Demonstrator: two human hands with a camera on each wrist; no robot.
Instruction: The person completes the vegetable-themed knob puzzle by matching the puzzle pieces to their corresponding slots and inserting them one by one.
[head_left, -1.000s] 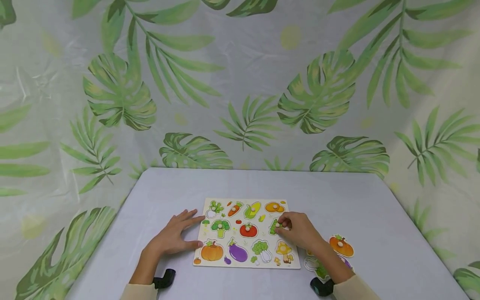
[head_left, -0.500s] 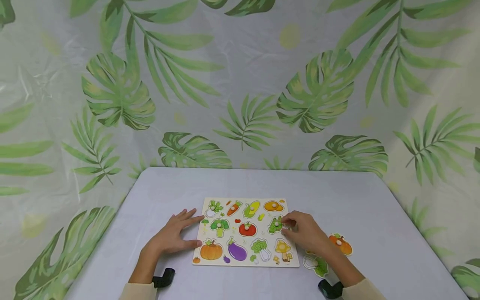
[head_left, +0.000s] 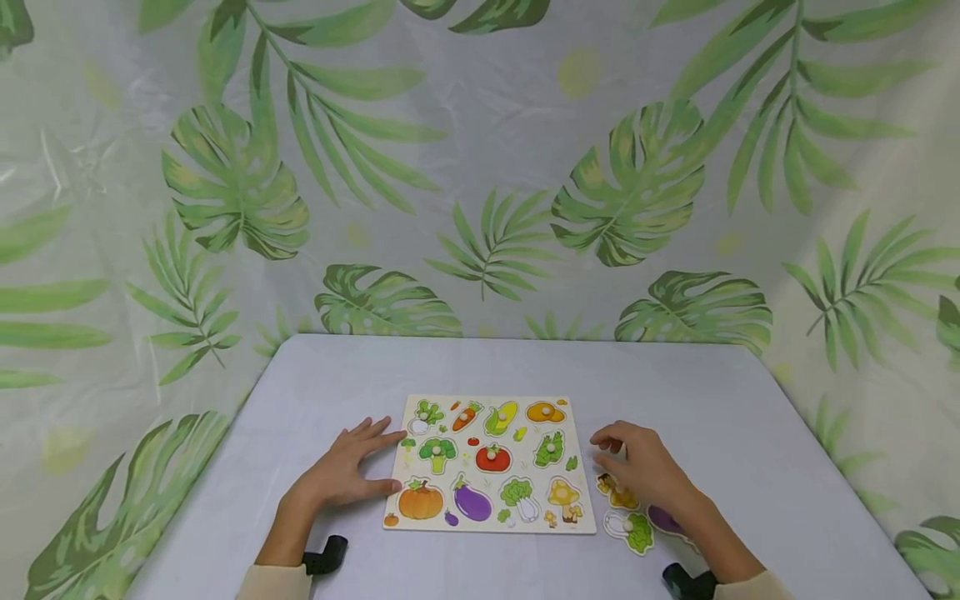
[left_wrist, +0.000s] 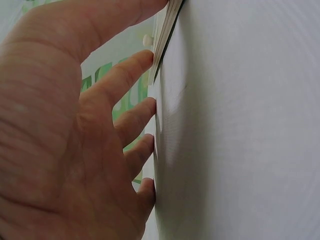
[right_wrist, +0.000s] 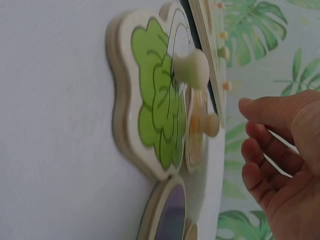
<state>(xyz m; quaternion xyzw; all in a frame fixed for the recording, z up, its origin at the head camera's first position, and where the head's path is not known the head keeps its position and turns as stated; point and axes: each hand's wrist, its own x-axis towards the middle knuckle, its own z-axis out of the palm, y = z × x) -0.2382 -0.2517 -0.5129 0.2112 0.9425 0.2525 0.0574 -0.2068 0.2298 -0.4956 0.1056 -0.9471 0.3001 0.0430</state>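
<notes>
The wooden vegetable puzzle board (head_left: pixel 587 510) lies flat on the table. My left hand (head_left: pixel 341 468) rests at its left side with fingers spread, thumb and index fingertip at the edge; the left wrist view shows those fingertips against the board. In the board's right part sits a knobbed green vegetable piece (head_left: pixel 550 450). My right hand (head_left: pixel 651 467) is off the board's right side, fingers loosely bent and holding nothing. Below it lie a knobbed bok choy piece (right_wrist: pixel 155 95), a mushroom piece (head_left: pixel 622 497) and an eggplant piece (head_left: pixel 663 521), partly hidden by the arm.
Knobbed radish (head_left: pixel 423 418), carrot (head_left: pixel 465 417), corn (head_left: pixel 500 418), potato (head_left: pixel 545 412), broccoli (head_left: pixel 437 451) and tomato (head_left: pixel 492 457) pieces sit in the board. The bottom row shows pictures without knobs, including a pumpkin (head_left: pixel 420 502). A leaf-patterned sheet (head_left: pixel 480 167) hangs behind the white table (head_left: pixel 337 367).
My right hand has let go of the green vegetable piece and moved right, off the board and over the loose pieces. The green piece stays in the board. My left hand has stayed in place.
</notes>
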